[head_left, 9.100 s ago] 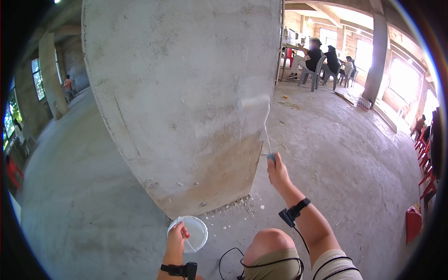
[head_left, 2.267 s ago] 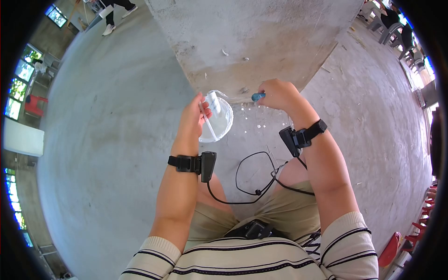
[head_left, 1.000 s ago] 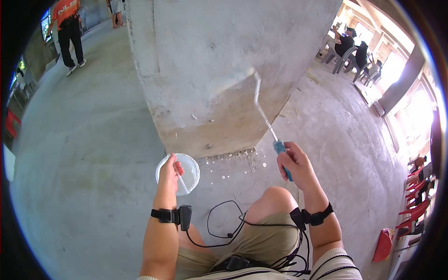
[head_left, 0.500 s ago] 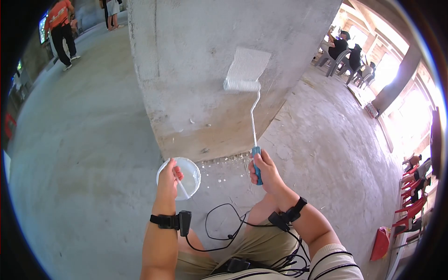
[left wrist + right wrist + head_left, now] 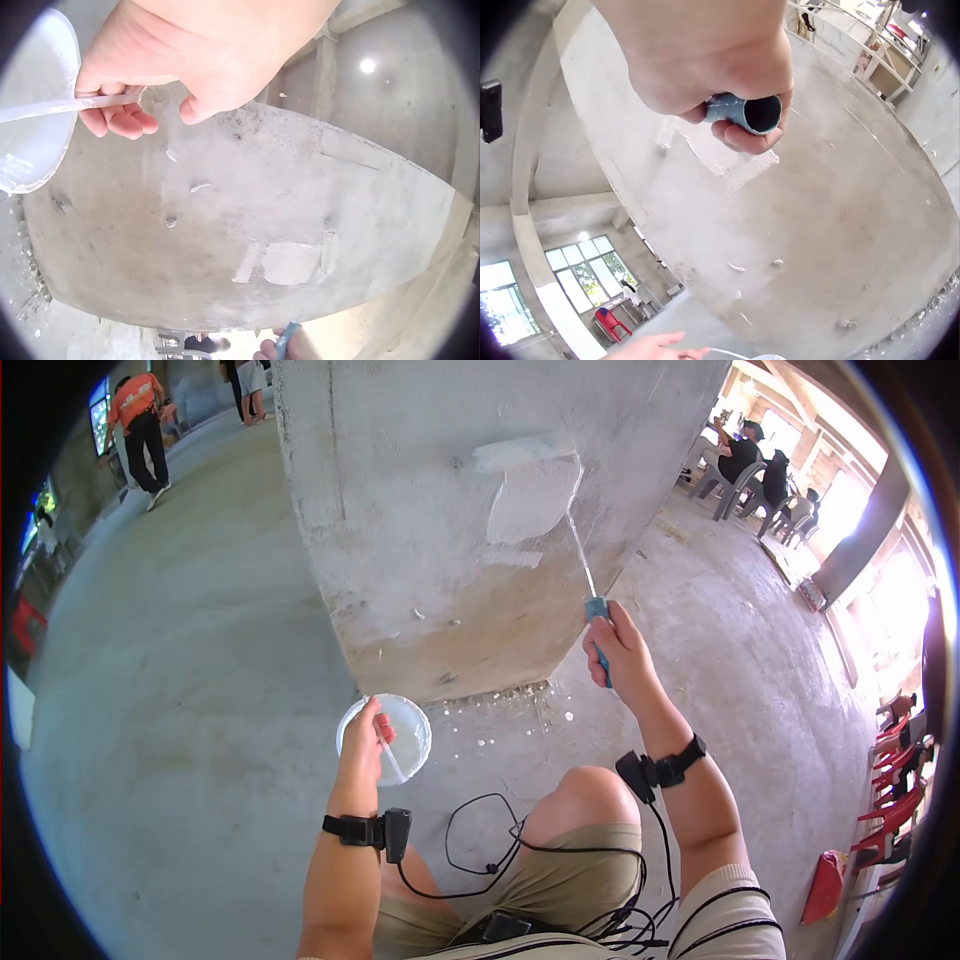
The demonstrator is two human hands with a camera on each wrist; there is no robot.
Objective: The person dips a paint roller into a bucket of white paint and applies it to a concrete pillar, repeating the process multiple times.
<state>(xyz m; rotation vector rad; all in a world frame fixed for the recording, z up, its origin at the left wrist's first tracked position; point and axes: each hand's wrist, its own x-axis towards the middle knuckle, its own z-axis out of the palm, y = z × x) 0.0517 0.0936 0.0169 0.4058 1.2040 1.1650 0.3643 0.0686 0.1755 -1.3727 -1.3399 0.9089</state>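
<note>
My right hand (image 5: 622, 650) grips the blue handle (image 5: 598, 632) of a paint roller (image 5: 520, 452). The roller's sleeve lies against the concrete pillar (image 5: 400, 510), at the top of a wet white paint patch (image 5: 530, 505). In the right wrist view, fingers curl round the handle's hollow end (image 5: 739, 112); the hand hides the sleeve. My left hand (image 5: 360, 745) holds a white plastic bucket (image 5: 428, 732) by its pale strap handle (image 5: 393, 762), low in front of the pillar. Whitish paint shows inside. The left wrist view shows fingers hooked round the strap (image 5: 45, 109).
White drips (image 5: 483, 742) spot the floor by the pillar's foot. Black cables (image 5: 450, 840) loop round my knees. A person in an orange shirt (image 5: 136, 402) stands far left; several people sit on grey chairs (image 5: 735, 490) far right. Red chairs (image 5: 890, 820) line the right side.
Earlier the roller was down in the bucket; then it came up to the pillar. Over the last half second it rolled upward, with wet paint showing below it. The bucket stays nearly still.
</note>
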